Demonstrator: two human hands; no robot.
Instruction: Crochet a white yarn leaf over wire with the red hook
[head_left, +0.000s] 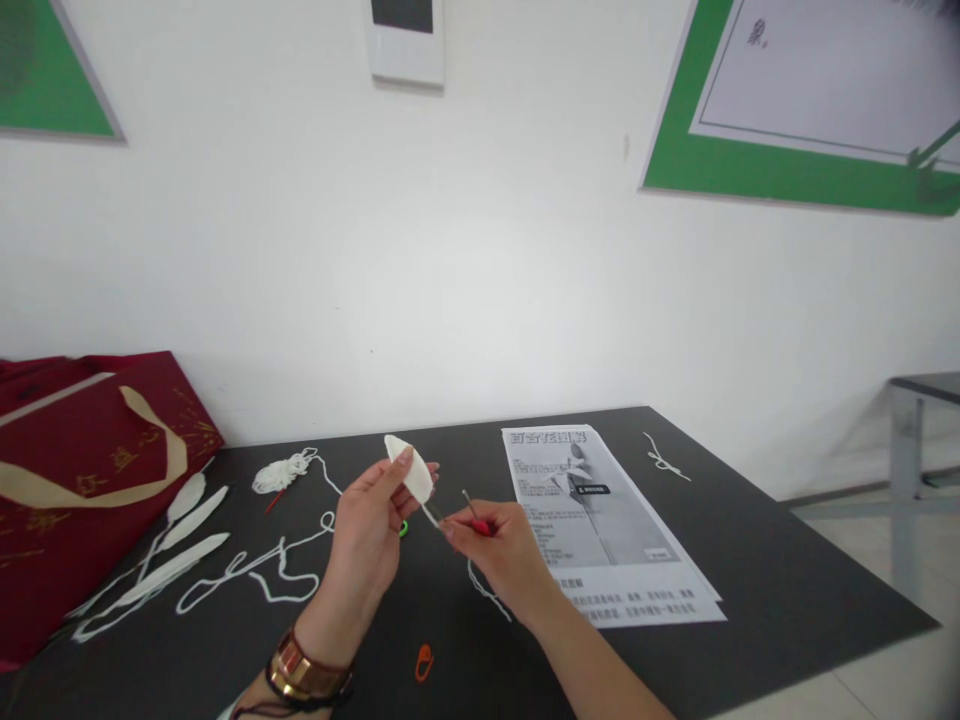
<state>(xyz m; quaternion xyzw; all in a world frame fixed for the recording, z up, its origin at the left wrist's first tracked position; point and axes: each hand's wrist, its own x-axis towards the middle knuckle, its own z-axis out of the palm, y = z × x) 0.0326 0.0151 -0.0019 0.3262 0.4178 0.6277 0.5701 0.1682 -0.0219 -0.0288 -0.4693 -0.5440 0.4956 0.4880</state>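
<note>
My left hand (371, 525) is closed, pinching a white crocheted petal (411, 474) between thumb and fingers. A yarn strand runs from the petal's lower tip to the fingertips of my right hand (504, 552). That hand is closed around a crochet hook (481, 526) with a red grip, its thin metal end pointing up and left. A loose yarn tail (486, 590) hangs below the right hand. Partly hidden behind my left hand is a small green ring-like piece (403, 528). An orange stitch marker (424, 662) lies on the dark table near me.
Several white petal pieces (193, 518) with long tails lie at left beside a red gift bag (105, 435). Behind them sits a white yarn bundle (281, 474) with a thin red stick (275, 500). Printed sheets (630, 590) and a yarn scrap (664, 462) are at right.
</note>
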